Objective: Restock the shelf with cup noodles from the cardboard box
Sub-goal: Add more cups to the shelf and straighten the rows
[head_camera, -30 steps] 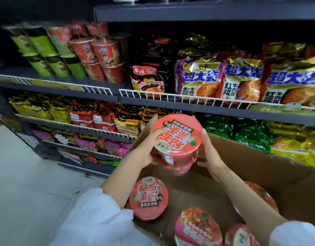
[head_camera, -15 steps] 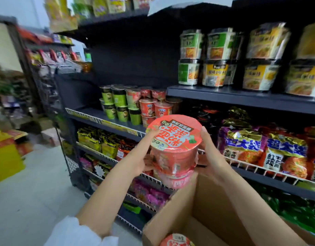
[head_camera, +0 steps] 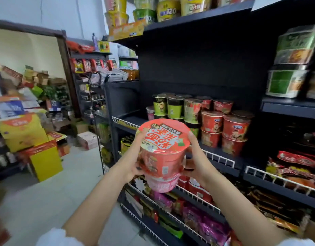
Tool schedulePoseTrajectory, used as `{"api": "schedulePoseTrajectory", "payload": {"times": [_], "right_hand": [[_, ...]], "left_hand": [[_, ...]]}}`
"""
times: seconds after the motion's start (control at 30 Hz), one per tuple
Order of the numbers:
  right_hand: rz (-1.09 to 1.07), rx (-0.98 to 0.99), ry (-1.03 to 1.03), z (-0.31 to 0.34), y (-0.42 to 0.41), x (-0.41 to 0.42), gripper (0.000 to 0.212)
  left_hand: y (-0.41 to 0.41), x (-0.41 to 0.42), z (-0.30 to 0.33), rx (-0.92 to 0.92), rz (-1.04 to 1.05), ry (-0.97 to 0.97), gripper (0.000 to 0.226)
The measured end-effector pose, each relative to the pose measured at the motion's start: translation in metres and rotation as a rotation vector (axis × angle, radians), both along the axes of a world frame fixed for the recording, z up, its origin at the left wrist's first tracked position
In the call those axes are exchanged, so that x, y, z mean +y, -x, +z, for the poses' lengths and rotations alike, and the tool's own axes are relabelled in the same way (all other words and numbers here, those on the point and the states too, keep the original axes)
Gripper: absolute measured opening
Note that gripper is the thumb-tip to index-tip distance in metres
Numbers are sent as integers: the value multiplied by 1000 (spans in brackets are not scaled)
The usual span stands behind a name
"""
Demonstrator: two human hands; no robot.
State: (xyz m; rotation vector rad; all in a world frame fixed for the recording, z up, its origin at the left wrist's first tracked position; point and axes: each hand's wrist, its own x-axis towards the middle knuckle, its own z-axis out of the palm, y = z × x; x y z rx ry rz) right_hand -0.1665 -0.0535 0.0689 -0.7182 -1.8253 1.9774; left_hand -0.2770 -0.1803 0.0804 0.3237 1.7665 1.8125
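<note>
— Holding anything, those hands, in the head view?

— Yes. The left hand [head_camera: 133,162] and the right hand [head_camera: 197,162] grip a stack of two cup noodles from either side, fingers curled round the walls. The upper one is a red plastic noodle cup with a red-and-white printed foil lid [head_camera: 163,148]; it sits on a pink noodle cup [head_camera: 162,184], of which only the lower part shows beneath the hands.

— Where is the stack?

— Raised in front of the dark metal shelf unit [head_camera: 215,64], level with the tier fenced by a white wire rail [head_camera: 218,158], and apart from the goods on it.

— What stands on that tier?

— Green paper noodle cups [head_camera: 174,108] to the left, red noodle cups stacked in twos [head_camera: 224,128] to the right, and bare shelf beside the green ones.

— And elsewhere?

— Wrapped square green noodle tubs [head_camera: 288,68] up on the right, yellow tubs [head_camera: 168,11] on top, pink packets [head_camera: 206,222] low down. Yellow cardboard boxes [head_camera: 37,150] are piled on the floor at left. White sleeves [head_camera: 53,238] show at the bottom edge.
</note>
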Motion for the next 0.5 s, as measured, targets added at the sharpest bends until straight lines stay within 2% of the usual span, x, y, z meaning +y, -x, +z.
{"api": "schedulePoseTrajectory", "payload": {"times": [0.17, 0.37, 0.43, 0.5], "right_hand": [[31, 7, 35, 4, 89, -18, 64], [44, 17, 2, 2, 209, 14, 72], [50, 48, -14, 2, 254, 34, 65], [84, 87, -9, 6, 298, 54, 48]], "left_hand": [[88, -11, -4, -30, 49, -5, 42], [197, 17, 3, -6, 53, -14, 41], [240, 33, 9, 11, 56, -16, 44], [287, 51, 16, -2, 70, -25, 48]]}}
